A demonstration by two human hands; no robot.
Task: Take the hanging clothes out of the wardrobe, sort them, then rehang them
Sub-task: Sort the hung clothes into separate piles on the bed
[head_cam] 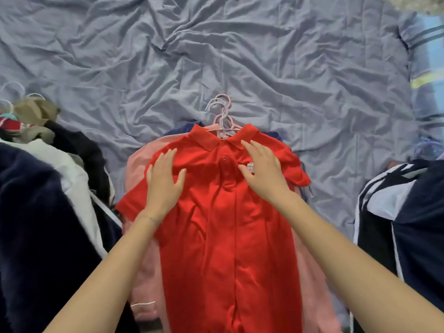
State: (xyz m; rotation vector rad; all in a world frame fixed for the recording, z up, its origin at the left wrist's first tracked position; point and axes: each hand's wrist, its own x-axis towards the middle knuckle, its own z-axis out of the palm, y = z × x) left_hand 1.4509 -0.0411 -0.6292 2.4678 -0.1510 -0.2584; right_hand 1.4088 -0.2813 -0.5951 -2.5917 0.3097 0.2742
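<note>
While flat on bed, red polo shirt (pixel 223 224) creased

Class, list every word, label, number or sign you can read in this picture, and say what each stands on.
Small white label on the chest of the red polo shirt: printed, but too small and blurred to read.
No other text shows on the hangers or the bedsheet.

bare sheet (pixel 216 56) beyond hangers (pixel 222 114); clothes piles left (pixel 36 200), right (pixel 408 212) hem flanks.
</note>
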